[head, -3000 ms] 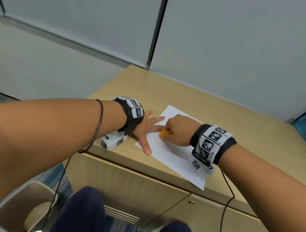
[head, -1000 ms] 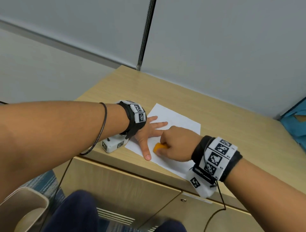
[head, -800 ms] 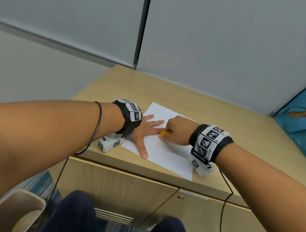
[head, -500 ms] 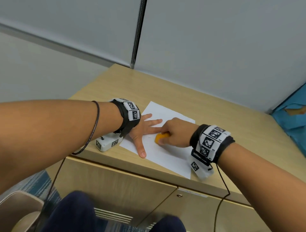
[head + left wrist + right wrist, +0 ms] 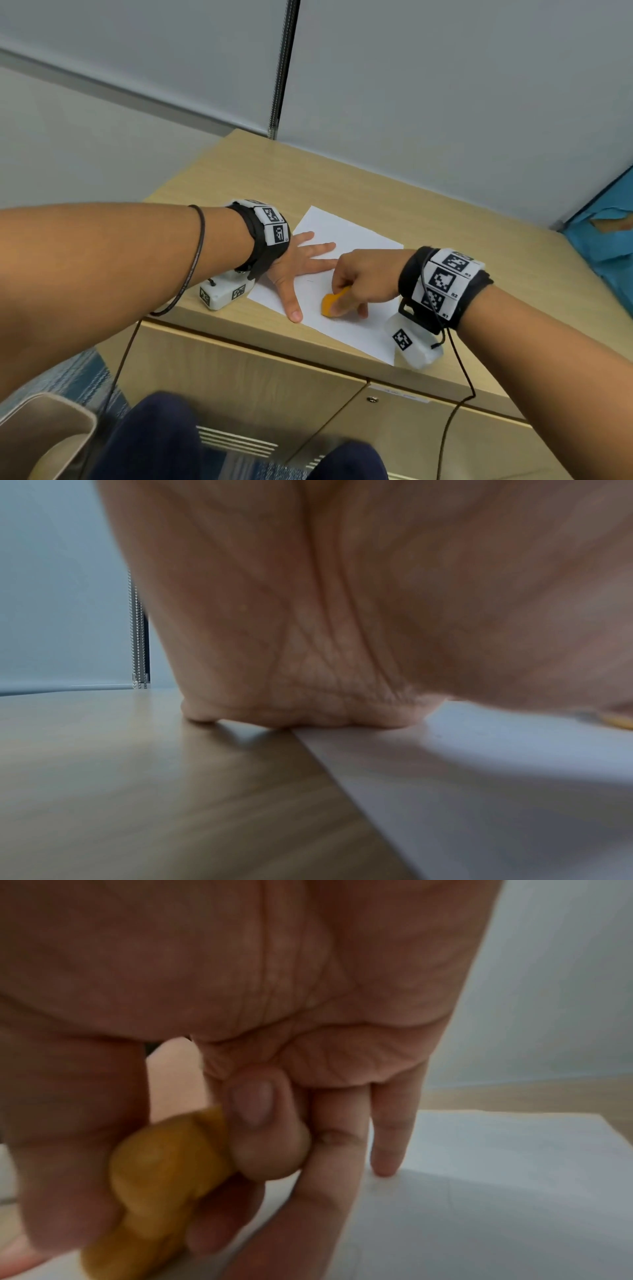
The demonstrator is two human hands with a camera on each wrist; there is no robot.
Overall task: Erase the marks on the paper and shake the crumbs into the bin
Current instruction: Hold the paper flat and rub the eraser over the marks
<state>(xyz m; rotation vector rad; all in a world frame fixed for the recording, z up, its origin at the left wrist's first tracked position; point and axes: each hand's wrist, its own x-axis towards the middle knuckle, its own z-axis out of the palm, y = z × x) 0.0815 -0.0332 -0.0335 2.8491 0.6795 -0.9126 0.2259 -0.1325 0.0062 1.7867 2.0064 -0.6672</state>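
Head view: your right hand [image 5: 366, 279] pinches the orange eraser [image 5: 331, 303] onto the paper [image 5: 346, 233]; your left hand [image 5: 294, 265] lies flat, fingers spread, pinning it.

Both forearms reach in over the paper [image 5: 346, 236], each wrist strapped with a black band carrying checkered tags. Left hand [image 5: 294, 263] lies flat, palm down, on the paper's left part, fingers straight and spread, thumb stretched toward its near edge, heel of the palm right at the paper's left edge. Right hand [image 5: 366, 277] sits knuckles up over the middle of the paper, just beside the left fingertips, thumb and curled fingers [image 5: 263, 1123] pinching the orange eraser [image 5: 330, 303] and pressing it down on the sheet
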